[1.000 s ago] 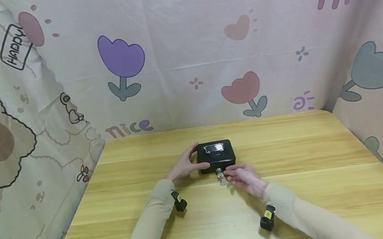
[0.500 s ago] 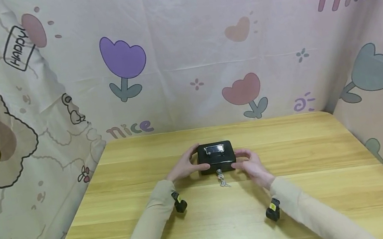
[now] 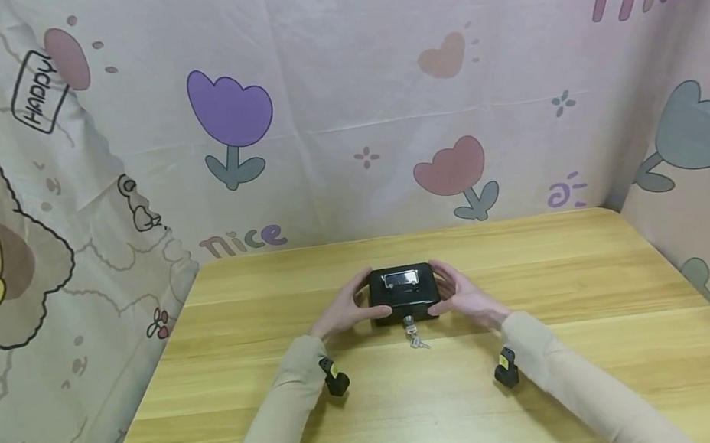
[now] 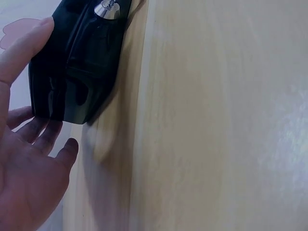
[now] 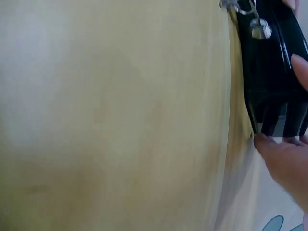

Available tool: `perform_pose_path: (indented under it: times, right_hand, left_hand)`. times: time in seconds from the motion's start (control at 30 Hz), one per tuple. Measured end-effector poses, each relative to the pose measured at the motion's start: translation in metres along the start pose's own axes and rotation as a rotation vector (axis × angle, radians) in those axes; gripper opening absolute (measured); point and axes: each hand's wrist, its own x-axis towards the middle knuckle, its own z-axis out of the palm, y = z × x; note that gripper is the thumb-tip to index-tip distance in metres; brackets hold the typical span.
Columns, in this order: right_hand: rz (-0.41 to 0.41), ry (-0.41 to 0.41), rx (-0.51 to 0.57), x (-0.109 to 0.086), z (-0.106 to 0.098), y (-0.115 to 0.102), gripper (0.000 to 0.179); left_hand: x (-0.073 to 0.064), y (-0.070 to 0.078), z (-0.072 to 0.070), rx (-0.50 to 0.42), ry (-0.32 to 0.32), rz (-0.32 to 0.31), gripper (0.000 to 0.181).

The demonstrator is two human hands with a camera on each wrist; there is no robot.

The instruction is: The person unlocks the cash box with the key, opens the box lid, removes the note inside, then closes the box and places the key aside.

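Observation:
A small black cash box [image 3: 405, 298], its lid down, sits on the table with a shiny metal handle [image 3: 401, 278] on top. Keys [image 3: 414, 337] hang from the round silver lock [image 4: 107, 9] at its front. My left hand [image 3: 344, 311] grips the left end, thumb along the front edge and fingers toward the back corner. At the other end, my right hand [image 3: 468, 299] holds the box the same way, thumb in front. In the right wrist view its fingertips [image 5: 262, 140] reach the box's side, while part of that hand is cut off by the frame.
The wooden table [image 3: 420, 412] ends at a back edge not far behind the box. A patterned curtain [image 3: 322, 103] hangs behind it and along both sides. Black wrist cameras [image 3: 335, 377] are strapped at both sleeves.
My right hand has left the keys at the front and moved right and back to take hold of the box's right end. My left hand keeps its grip on the left end.

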Motion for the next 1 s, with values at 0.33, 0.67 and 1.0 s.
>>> perform_pose_path:
  times: [0.33, 0.67, 1.0]
  right_hand:
    - [-0.038, -0.12, 0.015, -0.001, -0.01, 0.001, 0.112]
    - [-0.024, -0.122, -0.016, -0.003, -0.014, -0.001, 0.11]
    - [-0.025, -0.106, -0.023, -0.001, -0.023, -0.001, 0.089]
  left_hand:
    - [0.0, -0.004, 0.001, -0.042, -0.056, 0.093, 0.114]
    - [0.0, -0.007, -0.002, -0.142, -0.065, 0.079, 0.108]
    - [0.002, -0.009, -0.008, -0.199, -0.06, 0.083, 0.085]
